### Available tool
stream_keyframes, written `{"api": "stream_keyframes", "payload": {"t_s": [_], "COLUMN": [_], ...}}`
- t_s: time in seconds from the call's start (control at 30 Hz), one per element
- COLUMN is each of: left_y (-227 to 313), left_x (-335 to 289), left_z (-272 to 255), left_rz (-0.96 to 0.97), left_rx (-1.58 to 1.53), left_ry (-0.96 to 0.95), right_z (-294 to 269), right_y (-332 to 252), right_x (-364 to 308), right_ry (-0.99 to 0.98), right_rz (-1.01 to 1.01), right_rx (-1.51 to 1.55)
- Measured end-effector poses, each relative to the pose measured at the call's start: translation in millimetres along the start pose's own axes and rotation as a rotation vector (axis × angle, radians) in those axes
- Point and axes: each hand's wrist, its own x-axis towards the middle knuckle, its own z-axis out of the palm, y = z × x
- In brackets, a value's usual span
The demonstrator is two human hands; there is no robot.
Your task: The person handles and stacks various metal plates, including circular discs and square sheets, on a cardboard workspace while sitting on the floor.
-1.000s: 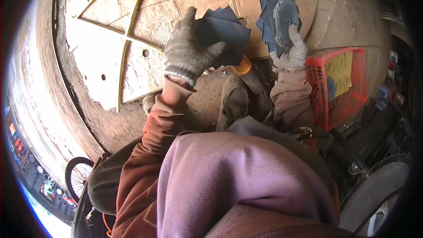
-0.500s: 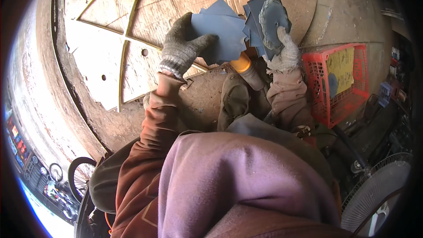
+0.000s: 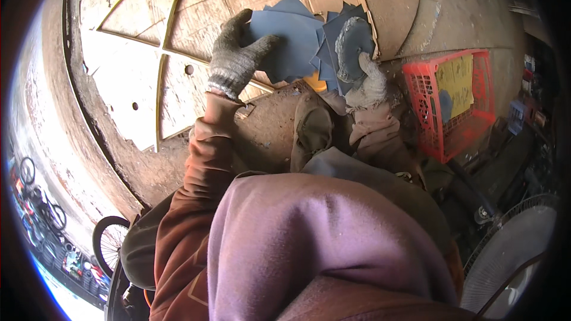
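Note:
My left hand (image 3: 238, 56), in a grey knitted glove, grips a fanned stack of thin blue-grey sheets (image 3: 288, 38), thumb on top and the other fingers mostly behind them. A second fan of darker sheets (image 3: 333, 34) is in my right hand (image 3: 370, 88), which wears a paler glove. On top of these lies a rounded blue-grey pad (image 3: 352, 41) with a ragged whitish edge, my right fingers pressing against its near side. The two fans touch and partly overlap. Under them a bit of a yellow-orange object (image 3: 315, 82) shows; the rest of it is hidden.
Beneath the sheets lies a large cardboard piece (image 3: 208, 0) with holes and crossing yellowish strips (image 3: 172, 18). A red plastic crate (image 3: 443, 142) with a yellow sheet (image 3: 455, 89) is to the right. A fan (image 3: 511, 261) stands lower right, a wheel (image 3: 111, 241) lower left.
Both hands have shifted slightly left in view. The right-hand sheets and pad have come closer against the left-hand stack, covering more of the yellow-orange object.

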Motion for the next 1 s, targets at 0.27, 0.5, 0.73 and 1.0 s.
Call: {"api": "stream_keyframes", "payload": {"t_s": [0.27, 0.5, 0.73, 1.0], "left_y": [4, -28, -41, 19], "left_x": [-10, -5, 0, -30], "left_z": [-9, -31, -85, -14], "left_rz": [-0.158, -0.169, -0.059, 0.538], "left_rx": [-0.311, -0.863, -0.452, 0.297], "left_ry": [0.168, 0.276, 0.549, 0.476], "right_z": [-3, 3, 13, -2], "right_y": [0, 2, 2, 0], "right_x": [6, 1, -5, 1], "right_ry": [-0.125, -0.019, 0.059, -0.01], "right_rz": [0.065, 0.078, 0.013, 0.074], "right_rx": [0.061, -0.003, -0.113, -0.089]}}
